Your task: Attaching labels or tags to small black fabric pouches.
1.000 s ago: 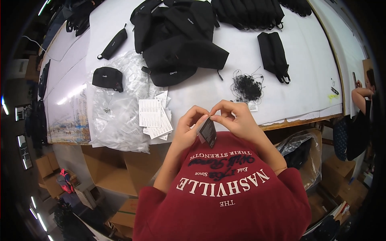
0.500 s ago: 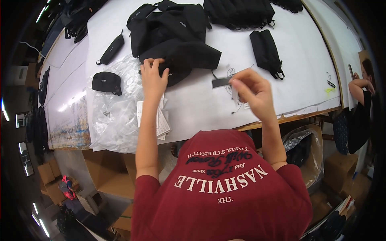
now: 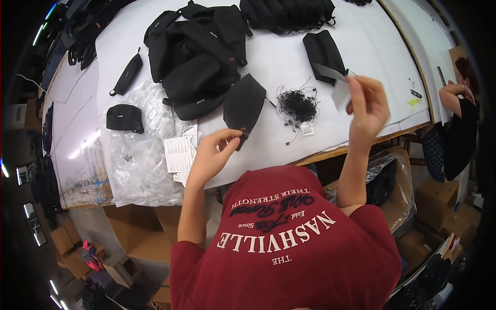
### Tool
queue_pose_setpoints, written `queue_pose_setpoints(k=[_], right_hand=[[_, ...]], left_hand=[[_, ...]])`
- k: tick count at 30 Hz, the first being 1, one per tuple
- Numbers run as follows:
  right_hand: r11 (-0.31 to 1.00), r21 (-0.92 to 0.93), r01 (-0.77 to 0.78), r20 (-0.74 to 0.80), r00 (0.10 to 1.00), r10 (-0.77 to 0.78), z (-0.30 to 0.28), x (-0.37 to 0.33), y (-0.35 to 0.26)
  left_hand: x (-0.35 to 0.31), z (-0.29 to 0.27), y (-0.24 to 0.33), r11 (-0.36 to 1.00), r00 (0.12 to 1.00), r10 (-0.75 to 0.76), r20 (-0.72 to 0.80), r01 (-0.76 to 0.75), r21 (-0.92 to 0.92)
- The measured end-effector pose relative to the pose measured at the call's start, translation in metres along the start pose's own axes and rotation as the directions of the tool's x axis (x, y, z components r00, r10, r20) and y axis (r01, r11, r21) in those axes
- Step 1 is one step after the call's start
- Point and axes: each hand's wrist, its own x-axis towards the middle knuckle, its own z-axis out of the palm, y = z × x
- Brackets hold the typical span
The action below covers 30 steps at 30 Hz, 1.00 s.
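Note:
My left hand [image 3: 219, 150] pinches the lower corner of a black zippered pouch [image 3: 245, 103], which tilts over the white-covered table. Above the table at the right, my right hand [image 3: 368, 106] grips a thin grey-and-white tag [image 3: 331, 73] between thumb and fingers; motion blurs it. Between the hands lies a tangled heap of black tag strings [image 3: 297, 106] with a small white label [image 3: 307, 128] at its edge. Beyond my left hand are piled black pouches [image 3: 199, 93]. Printed white cards [image 3: 179, 155] lie left of that hand, partly over clear plastic bags [image 3: 137, 173].
Single black pouches lie at the left [image 3: 124, 118], far left [image 3: 127, 75] and right [image 3: 324, 54]. A row of black pouches [image 3: 289, 14] sits at the back. Small snips [image 3: 416, 93] rest near the right edge. Another person [image 3: 457, 103] is farther right; cardboard boxes [image 3: 137, 232] stand below the table.
My left hand has drawn a pouch nearer and off the pile. My right hand has moved right and up with the tag, away from the string heap, which now shows fully. The view has shifted slightly.

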Motion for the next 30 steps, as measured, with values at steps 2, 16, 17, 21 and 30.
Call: queue_pose_setpoints(k=[2, 16, 17, 21, 30], right_hand=[[0.984, -0.052, 0.171, -0.234, 0.956, -0.179, -0.003, -0.016, -0.012], [0.948, -0.317, 0.02, 0.575, 0.799, 0.176, 0.061, -0.076, 0.028], [0.959, -0.275, 0.071, 0.564, 0.819, 0.101, 0.063, -0.078, 0.031], [0.957, -0.258, 0.134, 0.567, 0.823, 0.037, 0.065, -0.083, 0.04], [0.935, -0.17, -0.311, 0.534, 0.769, 0.352, 0.062, -0.075, 0.028]], left_hand=[[-0.005, 0.007, -0.011, 0.951, 0.984, -0.168, 0.055, 0.176, -0.256], [-0.014, 0.052, 0.0, 0.709, 0.935, -0.334, -0.118, 0.167, -0.685], [-0.014, 0.051, 0.002, 0.739, 0.936, -0.324, -0.136, 0.161, -0.654], [-0.018, 0.049, -0.013, 0.889, 0.951, -0.2, -0.237, 0.074, -0.453], [-0.021, 0.039, 0.001, 0.95, 0.832, -0.026, -0.554, -0.152, -0.274]])
